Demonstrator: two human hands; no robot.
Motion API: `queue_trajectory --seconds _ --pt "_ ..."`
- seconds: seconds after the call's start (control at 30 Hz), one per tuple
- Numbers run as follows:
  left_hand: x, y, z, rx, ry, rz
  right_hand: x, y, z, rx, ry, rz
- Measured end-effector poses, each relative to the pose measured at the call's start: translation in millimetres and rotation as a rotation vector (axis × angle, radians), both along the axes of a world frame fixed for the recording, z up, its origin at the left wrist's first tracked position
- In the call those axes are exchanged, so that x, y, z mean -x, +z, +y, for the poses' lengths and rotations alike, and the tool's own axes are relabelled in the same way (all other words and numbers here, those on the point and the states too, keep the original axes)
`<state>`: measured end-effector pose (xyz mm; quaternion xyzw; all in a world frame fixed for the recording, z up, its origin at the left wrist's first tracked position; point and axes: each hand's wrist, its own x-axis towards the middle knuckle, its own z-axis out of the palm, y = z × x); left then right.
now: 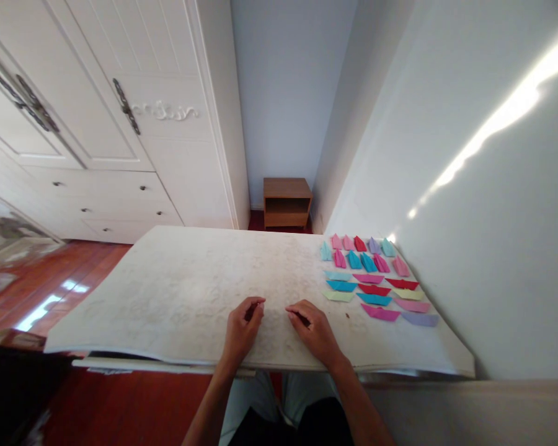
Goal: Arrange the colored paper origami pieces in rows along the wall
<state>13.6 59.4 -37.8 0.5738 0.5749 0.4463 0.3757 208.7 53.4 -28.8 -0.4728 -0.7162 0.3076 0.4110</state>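
My left hand (245, 326) rests at the near middle of the white table (177, 279), its fingers curled in and the thumb tip against them. Across a short gap, my right hand (312, 328) lies in a similar curl, fingertips pointing toward the left one. Nothing shows in either hand. To the right of my right hand are rows of folded paper pieces. Flat boat-like strips, among them a magenta one (380, 312) and a lavender one (420, 319), lie nearer me. Behind them stand plumper folded pieces, such as a teal one (353, 259) and a red one (359, 244).
A white wall (506, 248) borders the table on the right. Beyond the far edge stands a small brown cabinet (287, 187). White wardrobes (177, 167) rise at the far left. A small brown speck (347, 316) lies right of my right hand.
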Motion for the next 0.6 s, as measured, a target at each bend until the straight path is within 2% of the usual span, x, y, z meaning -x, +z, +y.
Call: queue_trajectory --seconds 0.6 --pt "-1.5 3.0 0.4 -0.025 -0.009 0.026 -0.7 -2.4 2.0 0.008 0.023 -0.008"
